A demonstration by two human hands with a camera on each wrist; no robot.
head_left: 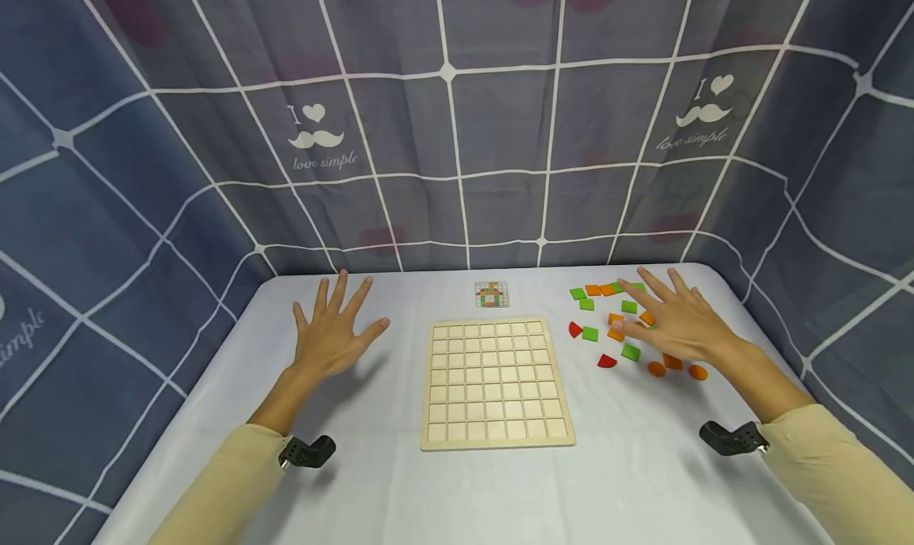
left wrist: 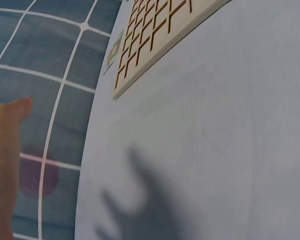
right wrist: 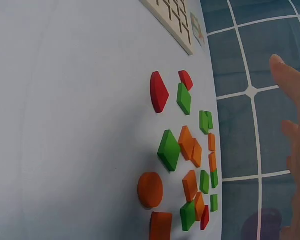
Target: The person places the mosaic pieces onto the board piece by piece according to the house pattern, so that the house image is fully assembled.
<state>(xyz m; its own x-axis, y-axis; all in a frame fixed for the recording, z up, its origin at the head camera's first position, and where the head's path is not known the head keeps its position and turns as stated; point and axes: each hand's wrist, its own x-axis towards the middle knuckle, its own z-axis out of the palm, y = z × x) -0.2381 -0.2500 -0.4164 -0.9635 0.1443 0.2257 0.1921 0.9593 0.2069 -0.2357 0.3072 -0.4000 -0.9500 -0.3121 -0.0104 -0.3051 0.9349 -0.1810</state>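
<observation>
My left hand (head_left: 330, 340) hovers over the left side of the table with its fingers spread and nothing in it; its shadow falls on the cloth. On the other side, my right hand (head_left: 678, 320) is held with spread fingers above scattered flat pieces, hiding some of them. Among these are a green square (right wrist: 169, 151), an orange disc (right wrist: 150, 190) and a red wedge-shaped piece (right wrist: 159, 92). Between the hands lies a pale wooden board (head_left: 496, 386) with a grid of shallow square cells, none holding a piece.
A small card (head_left: 492, 294) with a coloured grid picture lies beyond the board. White cloth covers the table (head_left: 385, 489). A dark checked curtain (head_left: 400, 132) encloses the back and both sides. Each wrist wears a black strap device (head_left: 307, 452).
</observation>
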